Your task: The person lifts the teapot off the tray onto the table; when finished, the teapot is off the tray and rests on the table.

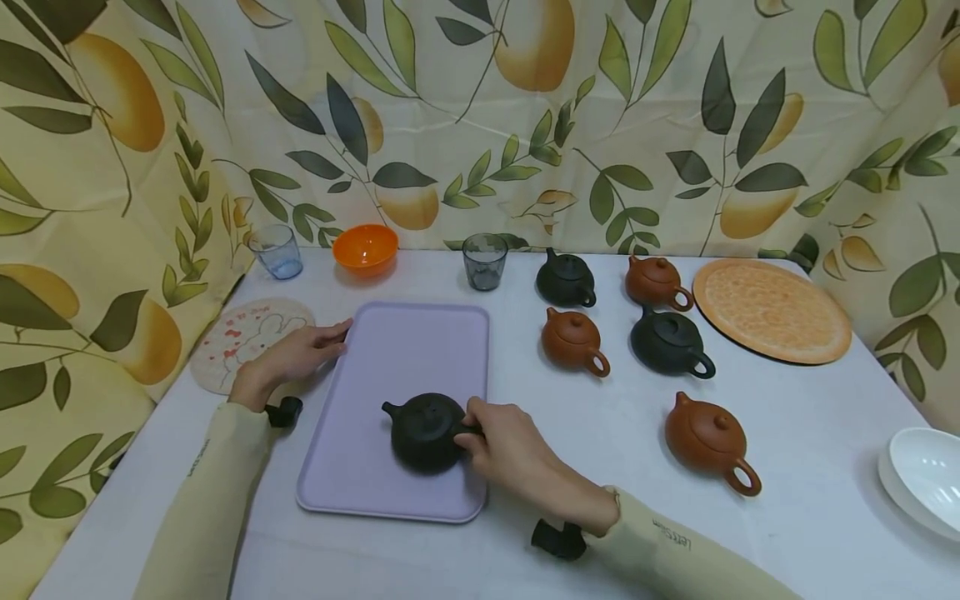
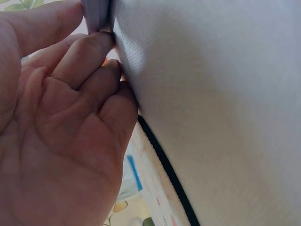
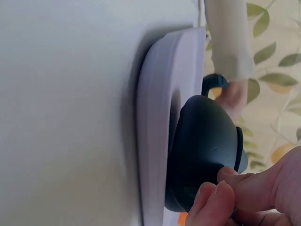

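Observation:
A black teapot (image 1: 426, 433) is over the lower right part of a lilac tray (image 1: 405, 350), its spout pointing left. My right hand (image 1: 510, 446) pinches its handle between thumb and fingers. In the right wrist view the teapot (image 3: 204, 150) overlaps the tray's rim (image 3: 155, 108), its base close over the tray. At the tray's upper left edge, my left hand (image 1: 300, 358) holds the rim. The left wrist view shows the thumb and bent fingers of that hand (image 2: 70, 113) at the tray's edge (image 2: 98, 16), the other fingers by the white tablecloth.
Right of the tray stand brown teapots (image 1: 573, 340) and black teapots (image 1: 671, 342). A round wood-toned mat (image 1: 772, 308) and white bowl (image 1: 930, 479) lie farther right. Behind are an orange bowl (image 1: 365, 250), grey glass (image 1: 484, 260) and blue glass (image 1: 277, 250). A rabbit-print mat (image 1: 247, 333) lies left.

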A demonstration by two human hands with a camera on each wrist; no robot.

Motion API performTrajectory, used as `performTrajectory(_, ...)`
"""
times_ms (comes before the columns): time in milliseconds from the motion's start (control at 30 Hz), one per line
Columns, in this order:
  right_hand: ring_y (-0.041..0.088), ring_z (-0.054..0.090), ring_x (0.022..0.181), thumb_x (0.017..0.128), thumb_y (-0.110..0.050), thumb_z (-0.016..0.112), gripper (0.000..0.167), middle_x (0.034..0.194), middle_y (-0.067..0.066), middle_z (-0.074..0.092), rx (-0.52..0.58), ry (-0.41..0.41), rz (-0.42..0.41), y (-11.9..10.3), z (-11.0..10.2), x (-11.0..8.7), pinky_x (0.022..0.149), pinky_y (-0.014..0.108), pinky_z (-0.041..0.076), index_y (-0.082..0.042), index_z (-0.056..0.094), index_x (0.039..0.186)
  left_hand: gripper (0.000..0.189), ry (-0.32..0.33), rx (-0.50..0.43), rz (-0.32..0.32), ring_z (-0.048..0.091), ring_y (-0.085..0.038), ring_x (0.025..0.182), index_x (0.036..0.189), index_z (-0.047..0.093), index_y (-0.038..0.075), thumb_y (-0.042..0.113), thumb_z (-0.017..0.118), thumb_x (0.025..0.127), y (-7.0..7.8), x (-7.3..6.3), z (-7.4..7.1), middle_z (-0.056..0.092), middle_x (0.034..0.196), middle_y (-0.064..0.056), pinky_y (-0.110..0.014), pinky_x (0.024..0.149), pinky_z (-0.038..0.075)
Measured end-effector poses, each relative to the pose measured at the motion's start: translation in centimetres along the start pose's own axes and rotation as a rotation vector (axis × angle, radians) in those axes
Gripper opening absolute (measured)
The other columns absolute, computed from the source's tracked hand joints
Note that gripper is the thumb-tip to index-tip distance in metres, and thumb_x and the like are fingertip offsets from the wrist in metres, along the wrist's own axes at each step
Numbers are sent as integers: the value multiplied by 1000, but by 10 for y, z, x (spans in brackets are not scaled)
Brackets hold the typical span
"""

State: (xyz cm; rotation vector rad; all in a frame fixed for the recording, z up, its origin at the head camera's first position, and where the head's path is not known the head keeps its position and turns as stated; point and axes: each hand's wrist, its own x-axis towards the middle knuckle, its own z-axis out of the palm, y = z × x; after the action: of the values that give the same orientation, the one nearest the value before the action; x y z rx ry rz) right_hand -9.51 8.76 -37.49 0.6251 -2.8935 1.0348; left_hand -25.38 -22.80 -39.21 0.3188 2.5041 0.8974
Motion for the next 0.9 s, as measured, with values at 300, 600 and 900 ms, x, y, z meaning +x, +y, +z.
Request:
performTrajectory(300, 8, 49, 59, 84, -8, 74, 17, 75, -3, 67, -9, 36, 59, 12, -19, -12, 52, 20, 39, -12, 58, 80, 57, -1, -4, 7, 20, -40, 147, 154, 26, 14, 26, 48, 103, 3, -1, 0, 24, 158, -17, -59, 117, 16)
performTrajectory(600, 8, 45, 59, 83, -8, 76, 18, 74, -3, 67, -39, 64, 128, 25, -37, -24, 53, 21, 36, -13, 59, 81, 58, -9, -6, 7, 20, -39, 147, 154, 25, 16, 28, 49, 103, -2, 2, 1, 24, 159, -16, -59, 117, 16)
performTrajectory(900, 8, 41, 53, 84, -10, 75, 16, 66, -4, 63, -49, 83, 205, 40, -50, -41, 49, 22, 32, -14, 59, 83, 58, -11, -20, -8, 19, -39, 147, 154, 24, 15, 27, 48, 103, -1, 1, 0, 23, 159, -15, -59, 117, 17)
